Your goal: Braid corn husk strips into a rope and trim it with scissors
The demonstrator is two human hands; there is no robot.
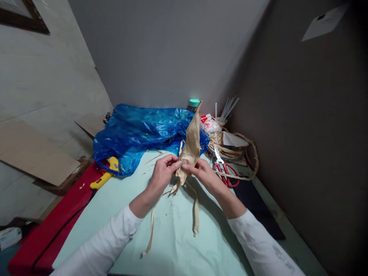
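Observation:
A dried tan husk stands upright over the table, its pointed tip toward the wall. My left hand pinches its lower left edge between thumb and fingers. On the right edge, my right hand grips it the same way, the two thumbs almost meeting on its face. Below the hands the husk narrows to a gathered end. Two thin strips hang or lie beneath it, one curling to the left and one to the right.
A blue plastic bag lies at the back, a yellow glue gun at its left. Red-handled scissors rest on the right beside a basket of husk strips and a braided loop. A dark flat object lies nearer.

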